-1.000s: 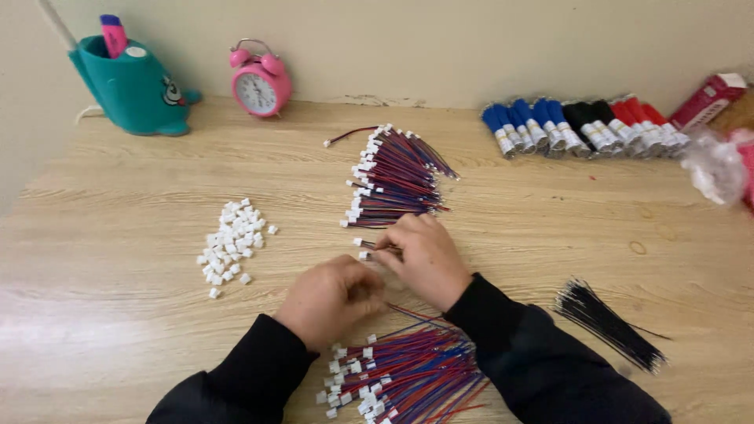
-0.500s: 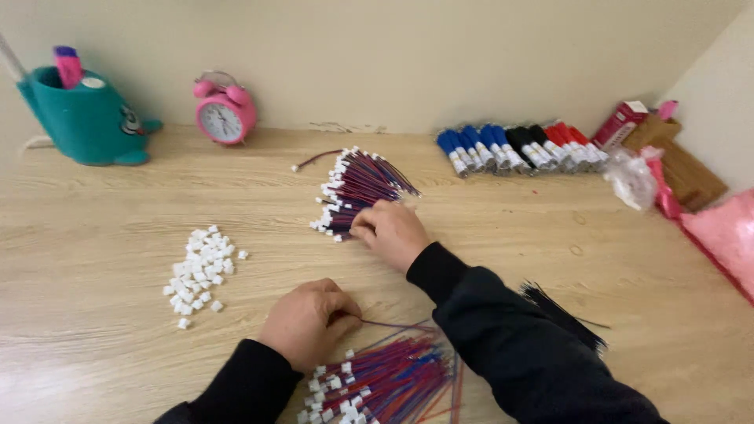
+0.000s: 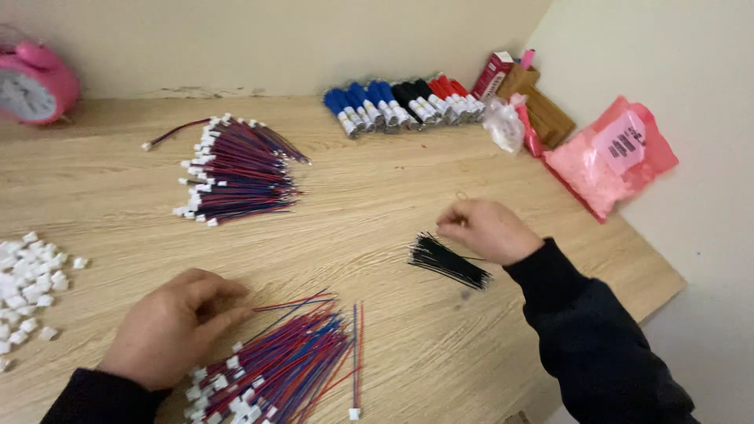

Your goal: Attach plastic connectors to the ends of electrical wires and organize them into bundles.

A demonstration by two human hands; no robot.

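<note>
Wires (image 3: 275, 369) near, half-sorted; finished bundle (image 3: 236, 177) lies far (connectors (image 3: 23, 279) left remain). Left hand (image 3: 169, 326) rests curled, grasping nothing visible; right hand (image 3: 487, 229) pinches black ties (image 3: 448, 261).

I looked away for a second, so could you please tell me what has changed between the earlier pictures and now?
The right hand left the far wire bundle and swung right to the black wires, its fingertips at their near end; whether it has a grip is unclear. The left hand stayed by the near wire bundle. The white connectors, markers and table kept their places; only the view turned right.
</note>
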